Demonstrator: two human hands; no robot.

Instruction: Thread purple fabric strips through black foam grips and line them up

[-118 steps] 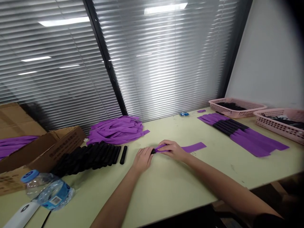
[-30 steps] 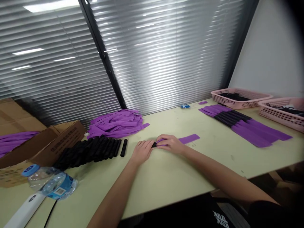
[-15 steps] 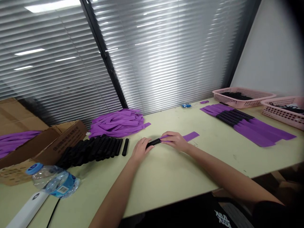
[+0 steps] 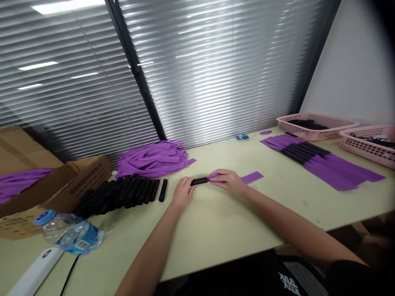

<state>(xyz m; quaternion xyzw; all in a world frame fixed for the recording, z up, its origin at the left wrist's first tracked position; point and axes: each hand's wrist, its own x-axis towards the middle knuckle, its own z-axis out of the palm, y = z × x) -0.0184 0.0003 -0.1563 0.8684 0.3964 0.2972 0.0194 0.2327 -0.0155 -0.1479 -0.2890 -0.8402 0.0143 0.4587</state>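
My left hand (image 4: 183, 192) is closed on the left end of a black ribbed tube (image 4: 199, 181) above the middle of the table. At the tube's right end, my right hand (image 4: 226, 181) pinches a purple strip (image 4: 252, 177), whose tail sticks out to the right behind the hand. The strip meets the tube's end; how far it reaches inside is hidden. Left of my left hand, a single black tube (image 4: 163, 190) lies beside a heap of black tubes (image 4: 129, 193). Behind them is a pile of purple strips (image 4: 152, 158).
At the left stand a cardboard box (image 4: 89, 176) and a lying plastic bottle (image 4: 74, 234). Purple strips with black tubes on them (image 4: 333, 168) lie at the right, near two pink baskets (image 4: 317, 133). A small blue packet (image 4: 242, 137) lies by the blinds.
The tube in my hands has turned closer to level. My right hand and the purple strip's tail have shifted slightly to the right.
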